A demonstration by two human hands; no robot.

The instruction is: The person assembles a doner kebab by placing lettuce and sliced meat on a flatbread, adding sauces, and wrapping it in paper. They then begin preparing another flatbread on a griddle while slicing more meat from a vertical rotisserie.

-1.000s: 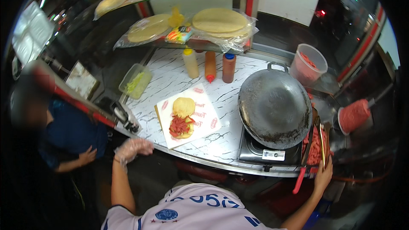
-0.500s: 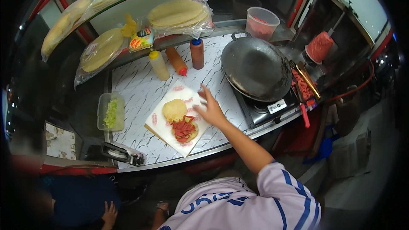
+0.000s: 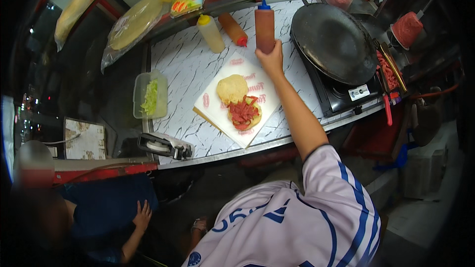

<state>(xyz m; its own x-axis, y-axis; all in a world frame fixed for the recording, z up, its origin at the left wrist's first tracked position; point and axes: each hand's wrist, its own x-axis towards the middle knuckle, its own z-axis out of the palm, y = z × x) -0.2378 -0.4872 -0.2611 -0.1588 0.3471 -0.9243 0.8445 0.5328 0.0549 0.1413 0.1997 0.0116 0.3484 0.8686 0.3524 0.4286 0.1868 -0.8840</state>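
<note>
My right hand (image 3: pixel 271 59) is wrapped around the lower end of a red-brown sauce squeeze bottle (image 3: pixel 264 24) with a blue tip, held upright. Nearer to me, printed white paper (image 3: pixel 264 106) bears an opened round bun. Its pale half (image 3: pixel 231 88) lies bare-topped beside the other half, which is heaped with red meat strips (image 3: pixel 243 112) and a little pale green. Low in the view, beside my shirt, a dim limb (image 3: pixel 199 225) with a band may be my left hand; its fingers do not show clearly.
A yellow-capped bottle (image 3: pixel 211 33) stands beside a tipped red-capped bottle (image 3: pixel 233 29). A tub of shredded lettuce (image 3: pixel 151 96) sits left, a tape dispenser (image 3: pixel 166 145) at the front edge. Right, a black wok (image 3: pixel 334 44) covers a gas stove (image 3: pixel 341 98). Another person's hand (image 3: pixel 142 214) rests lower left.
My right hand has moved from above the paper's right side to the blue-tipped bottle and closed around it. The whole view has shifted, so the counter sits higher and further right.
</note>
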